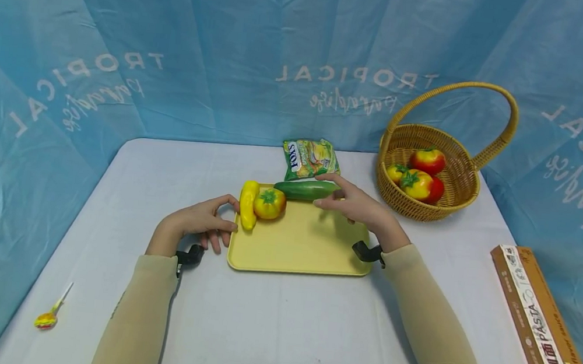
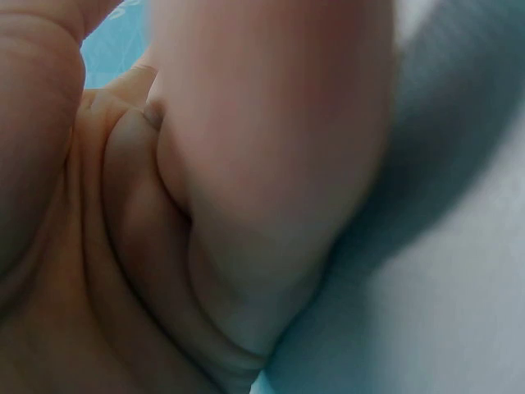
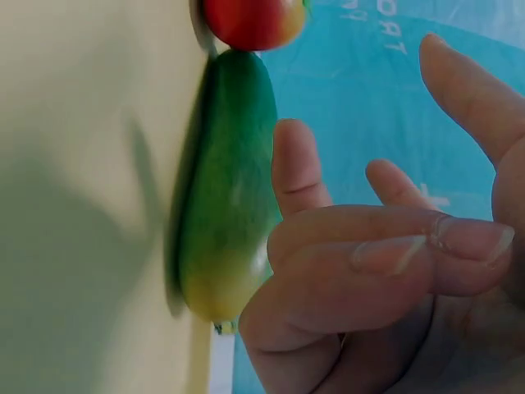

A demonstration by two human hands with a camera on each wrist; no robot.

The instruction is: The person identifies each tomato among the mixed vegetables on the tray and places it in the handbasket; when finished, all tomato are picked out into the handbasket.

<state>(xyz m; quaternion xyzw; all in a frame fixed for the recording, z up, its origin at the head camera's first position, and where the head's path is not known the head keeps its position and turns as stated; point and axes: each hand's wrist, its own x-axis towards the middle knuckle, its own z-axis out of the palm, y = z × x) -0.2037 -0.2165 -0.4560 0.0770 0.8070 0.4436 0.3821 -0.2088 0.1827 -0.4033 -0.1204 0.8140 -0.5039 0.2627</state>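
Observation:
A yellow tray [image 1: 295, 253] lies on the table. Along its left side is a yellow banana [image 1: 249, 206], and beside that sits a round red-and-yellow fruit [image 1: 270, 203] with a green star-shaped top. A green cucumber [image 1: 305, 190] lies along the tray's far edge. My left hand [image 1: 206, 220] is at the tray's left rim, index fingertip close to the banana and thumb tip at the rim. Over the tray's right part hovers my right hand [image 1: 355, 204], its index finger extended and other fingers loosely bent. In the right wrist view the cucumber [image 3: 230, 189] is beyond these fingers, with nothing between them.
Behind the tray lies a green snack packet [image 1: 310, 159]. A wicker basket [image 1: 460, 186] with a tall handle holds several red and yellow fruits at the back right. A long pasta box [image 1: 546, 329] lies at the right edge, a lollipop [image 1: 49, 317] at the front left.

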